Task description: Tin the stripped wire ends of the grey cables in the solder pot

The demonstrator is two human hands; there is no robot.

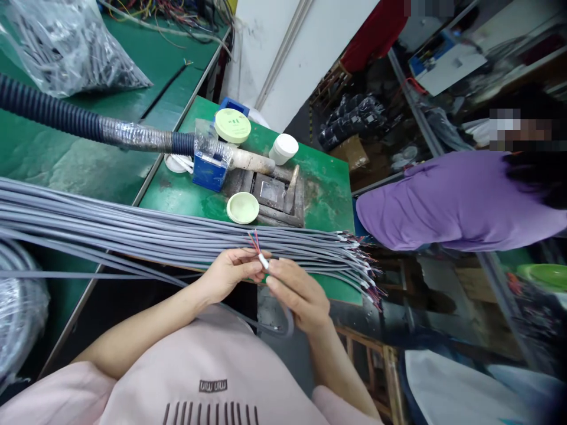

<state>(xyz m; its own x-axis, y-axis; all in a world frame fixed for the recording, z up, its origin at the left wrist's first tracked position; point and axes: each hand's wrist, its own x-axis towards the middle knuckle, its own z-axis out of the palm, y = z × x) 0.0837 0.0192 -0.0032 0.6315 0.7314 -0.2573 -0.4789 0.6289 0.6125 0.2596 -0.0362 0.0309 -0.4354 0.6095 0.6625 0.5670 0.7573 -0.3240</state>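
Between my two hands is the end of a grey cable (289,321), with a white sleeve (263,261) and thin coloured wires (254,241) fanning out of it. My left hand (234,268) pinches close to the sleeve with thumb and fingers. My right hand (303,292) grips the cable just below the sleeve, and the cable loops down beneath that hand. Just beyond my hands lies a long bundle of grey cables (212,236), whose stripped ends (365,268) with white sleeves and coloured wires gather at the right.
On the green bench (328,177) stand a soldering pot (272,192), a small pale dish (243,208), a round lidded tub (233,126) and a white jar (284,149). A ribbed hose (66,118) reaches in from the left. A person in purple (460,200) sits at the right.
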